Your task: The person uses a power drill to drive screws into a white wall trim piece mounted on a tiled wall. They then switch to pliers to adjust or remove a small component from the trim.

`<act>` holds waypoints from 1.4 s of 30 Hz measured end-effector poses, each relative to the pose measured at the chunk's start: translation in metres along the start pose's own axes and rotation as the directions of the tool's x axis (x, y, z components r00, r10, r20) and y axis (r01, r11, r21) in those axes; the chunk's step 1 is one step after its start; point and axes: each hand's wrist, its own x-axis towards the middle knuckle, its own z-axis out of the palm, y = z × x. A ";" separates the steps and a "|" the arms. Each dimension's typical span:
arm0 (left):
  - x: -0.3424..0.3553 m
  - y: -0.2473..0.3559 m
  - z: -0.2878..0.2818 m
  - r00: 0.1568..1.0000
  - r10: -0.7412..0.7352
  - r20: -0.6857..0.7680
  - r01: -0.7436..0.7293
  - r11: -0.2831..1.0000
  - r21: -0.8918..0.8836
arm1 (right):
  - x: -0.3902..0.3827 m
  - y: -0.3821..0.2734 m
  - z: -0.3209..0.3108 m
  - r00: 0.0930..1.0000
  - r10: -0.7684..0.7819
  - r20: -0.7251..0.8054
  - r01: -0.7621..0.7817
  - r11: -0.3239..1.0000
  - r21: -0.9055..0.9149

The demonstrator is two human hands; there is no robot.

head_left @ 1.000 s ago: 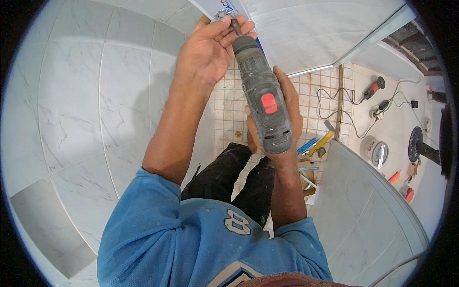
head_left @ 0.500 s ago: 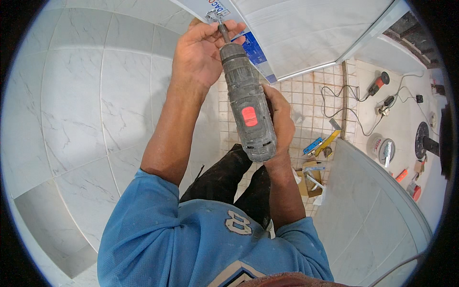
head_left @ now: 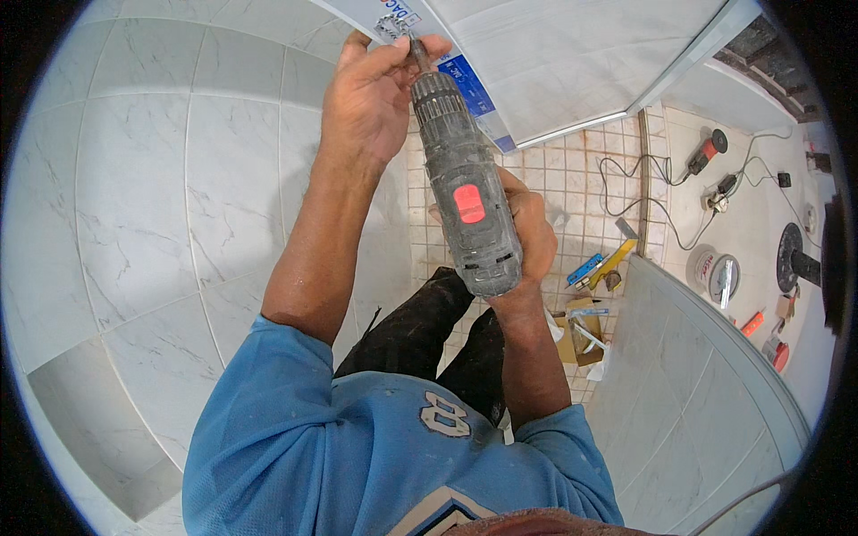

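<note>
Here's your left hand (head_left: 371, 107), thumb and fingers curled around the bit (head_left: 419, 57); whether they're pinching it, I can't tell. Your right hand (head_left: 534, 234) wraps the drill (head_left: 469, 205), bit up at the labelled left edge of the panel (head_left: 581, 67). Below, a box (head_left: 568, 350) sits near the right edge of the floor (head_left: 541, 171).

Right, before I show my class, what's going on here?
A person's right hand grips a dusty power drill. The left hand has its thumb and fingers at the tip of the drill bit, by a blue-and-white printed strip; whether the tip touches it is unclear. An angle grinder lies off to the right.
</note>
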 end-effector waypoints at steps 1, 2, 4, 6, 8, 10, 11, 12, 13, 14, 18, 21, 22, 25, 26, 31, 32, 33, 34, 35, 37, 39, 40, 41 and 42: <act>0.000 0.000 0.000 1.000 -0.004 0.000 0.004 1.000 -0.004 | 0.000 -0.001 0.000 1.000 0.016 0.004 -0.016 0.999 -0.039; 0.001 0.000 -0.001 1.000 -0.007 -0.002 0.007 1.000 -0.007 | -0.001 -0.003 0.000 0.999 0.033 0.010 -0.032 0.997 -0.077; -0.001 0.001 0.001 1.000 -0.004 -0.007 0.004 0.999 -0.034 | 0.000 -0.006 -0.001 0.998 0.053 0.020 -0.050 0.992 -0.117; -0.002 0.002 0.003 1.000 -0.007 -0.004 0.006 0.999 -0.049 | 0.002 -0.010 -0.002 0.998 0.061 0.026 -0.057 0.990 -0.126; -0.001 0.003 0.003 1.000 -0.010 0.003 0.011 0.999 -0.049 | 0.005 -0.007 -0.001 1.000 0.005 0.020 -0.002 0.991 -0.134; -0.001 0.004 0.004 1.000 -0.005 -0.012 0.005 1.000 -0.020 | 0.005 -0.006 -0.001 1.000 -0.005 0.025 0.008 0.991 -0.131; -0.001 0.004 0.005 1.000 -0.002 -0.019 0.002 1.000 -0.005 | 0.004 -0.006 -0.001 0.999 0.013 0.033 -0.009 0.992 -0.123; -0.001 0.004 0.005 1.000 -0.002 -0.023 0.002 1.000 -0.005 | 0.003 -0.006 -0.002 0.999 0.031 0.040 -0.026 0.993 -0.116; -0.002 0.005 0.006 1.000 -0.002 -0.027 0.002 1.000 -0.005 | 0.003 -0.006 -0.002 0.999 0.028 0.043 -0.023 0.993 -0.116; -0.002 0.005 0.006 1.000 -0.003 -0.031 0.003 1.000 -0.005 | 0.003 -0.006 -0.001 0.999 0.026 0.045 -0.020 0.993 -0.118; 0.000 0.004 0.005 1.000 -0.002 -0.012 0.002 1.000 -0.028 | 0.002 0.005 0.000 0.999 -0.008 0.048 0.010 1.000 -0.027; 0.002 0.002 0.002 1.000 0.005 -0.009 -0.006 1.000 -0.020 | 0.003 -0.006 0.001 0.997 0.073 0.038 -0.066 0.985 -0.162; 0.004 0.000 -0.002 1.000 0.005 -0.002 -0.005 1.000 -0.011 | 0.003 -0.005 0.002 0.998 0.056 0.020 -0.053 0.991 -0.125; 0.005 0.000 -0.003 1.000 0.011 0.012 -0.011 1.000 -0.004 | 0.003 -0.002 0.004 0.999 0.038 -0.012 -0.039 0.997 -0.071; 0.005 0.000 -0.003 1.000 0.016 0.014 -0.016 1.000 -0.003 | 0.004 -0.005 0.004 0.999 0.052 -0.004 -0.052 0.995 -0.085; 0.007 -0.003 -0.020 0.998 0.065 0.010 -0.065 0.952 0.299 | 0.011 -0.015 0.003 0.976 0.208 0.063 -0.202 0.975 -0.088; 0.009 -0.004 -0.024 0.994 0.105 0.017 -0.102 0.890 0.445 | 0.018 -0.016 0.007 0.979 0.197 0.053 -0.196 0.980 -0.034; 0.010 -0.004 -0.028 0.989 0.144 0.023 -0.130 0.803 0.581 | 0.022 -0.017 0.010 0.981 0.188 0.043 -0.189 0.982 0.019; 0.011 -0.005 -0.031 0.981 0.190 0.038 -0.161 0.692 0.704 | 0.022 -0.018 0.009 0.978 0.200 0.068 -0.199 0.980 -0.009; 0.011 -0.004 -0.032 0.970 0.236 0.057 -0.184 0.560 0.808 | 0.022 -0.019 0.007 0.973 0.210 0.097 -0.207 0.978 -0.036; 0.019 -0.015 -0.035 0.937 0.319 0.141 -0.337 0.722 0.604 | 0.024 -0.021 0.005 0.960 0.242 0.142 -0.242 0.970 -0.016; 0.023 -0.019 -0.028 0.930 0.337 0.147 -0.368 0.826 0.428 | 0.028 -0.021 0.005 0.943 0.284 0.173 -0.300 0.951 0.073; 0.023 -0.019 -0.026 0.944 0.306 0.122 -0.330 0.867 0.373 | 0.030 -0.022 0.004 0.931 0.316 0.184 -0.332 0.941 0.065; 0.023 -0.018 -0.023 0.957 0.273 0.097 -0.290 0.903 0.318 | 0.031 -0.024 0.004 0.917 0.347 0.196 -0.364 0.929 0.059; 0.024 -0.021 -0.022 0.953 0.290 0.088 -0.302 0.892 0.335 | 0.031 -0.025 0.004 0.902 0.378 0.208 -0.396 0.917 0.052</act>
